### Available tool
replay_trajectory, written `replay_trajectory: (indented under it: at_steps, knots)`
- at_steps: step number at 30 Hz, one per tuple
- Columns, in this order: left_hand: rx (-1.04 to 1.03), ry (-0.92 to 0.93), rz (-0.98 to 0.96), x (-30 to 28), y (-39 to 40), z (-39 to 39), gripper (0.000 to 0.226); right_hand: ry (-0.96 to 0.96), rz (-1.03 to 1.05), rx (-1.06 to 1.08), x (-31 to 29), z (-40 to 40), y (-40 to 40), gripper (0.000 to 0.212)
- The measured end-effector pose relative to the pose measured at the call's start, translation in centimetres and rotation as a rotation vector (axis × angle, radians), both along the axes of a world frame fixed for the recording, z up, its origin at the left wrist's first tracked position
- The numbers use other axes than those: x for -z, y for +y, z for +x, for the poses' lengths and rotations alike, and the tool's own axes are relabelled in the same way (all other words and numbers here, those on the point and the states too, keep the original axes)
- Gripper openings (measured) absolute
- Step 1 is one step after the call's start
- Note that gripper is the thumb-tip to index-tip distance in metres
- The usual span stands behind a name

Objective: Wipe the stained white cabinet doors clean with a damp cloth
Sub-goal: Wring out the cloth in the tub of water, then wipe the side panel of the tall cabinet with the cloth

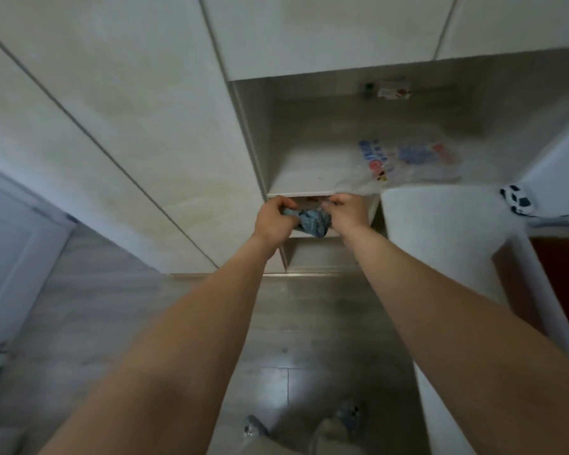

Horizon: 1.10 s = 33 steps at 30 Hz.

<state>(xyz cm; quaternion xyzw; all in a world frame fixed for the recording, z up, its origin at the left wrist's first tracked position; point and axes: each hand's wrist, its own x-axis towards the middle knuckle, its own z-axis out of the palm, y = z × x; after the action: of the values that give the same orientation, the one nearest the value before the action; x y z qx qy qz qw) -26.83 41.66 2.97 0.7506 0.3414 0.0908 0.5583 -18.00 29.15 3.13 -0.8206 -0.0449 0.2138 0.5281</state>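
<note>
Cloth (312,221), crumpled, blue-patterned, between hands.

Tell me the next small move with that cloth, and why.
Probably carry the cloth left to the tall cabinet door and press it flat there. Both the left hand and right hand grip it bunched by the open shelf, off the door, which shows faint yellowish staining.
</note>
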Motion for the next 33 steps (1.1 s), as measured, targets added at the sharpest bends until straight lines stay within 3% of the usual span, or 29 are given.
replay_trajectory:
  at_steps: [5,10,13,16,20,24,26,29,31,33]
  knots:
    - [0.101,0.081,0.039,-0.6,7.8,-10.1,0.050,-0.106,0.099,-0.223,-2.2,-8.0,10.7,0.014]
    - [0.212,0.157,0.029,-2.1,15.9,-20.6,0.079,-0.255,0.062,-0.480,-4.1,-17.3,20.7,0.011]
    - [0.211,0.137,0.048,-2.4,20.0,-25.4,0.089,-0.269,0.064,-0.582,-5.7,-21.3,24.7,0.012]
    - [0.128,0.023,0.010,-2.8,23.1,-29.4,0.084,-0.217,0.122,-0.657,-7.6,-24.4,27.9,0.016]
    - [0.101,-0.074,-0.126,-3.6,26.9,-32.8,0.045,0.017,0.285,-0.673,-9.8,-27.5,32.3,0.019]
    - [-0.020,-0.153,-0.268,-4.1,30.0,-34.3,0.020,0.186,0.468,-0.368,-9.7,-28.6,36.6,0.022]
    - [-0.115,-0.172,-0.297,-4.7,32.1,-34.5,0.019,0.343,0.349,-0.204,-8.3,-29.3,38.3,0.050]
    - [-0.245,-0.240,-0.445,-5.6,36.1,-34.7,0.023,0.662,0.118,-0.272,-5.5,-30.7,39.8,0.099]
    - [-0.308,-0.338,-0.574,-6.2,39.0,-35.1,0.023,0.875,0.146,-0.342,-3.6,-31.2,41.4,0.116]
    - [-0.335,-0.415,-0.698,-6.9,41.5,-35.8,0.026,1.059,0.303,-0.419,-2.8,-31.7,43.7,0.117]
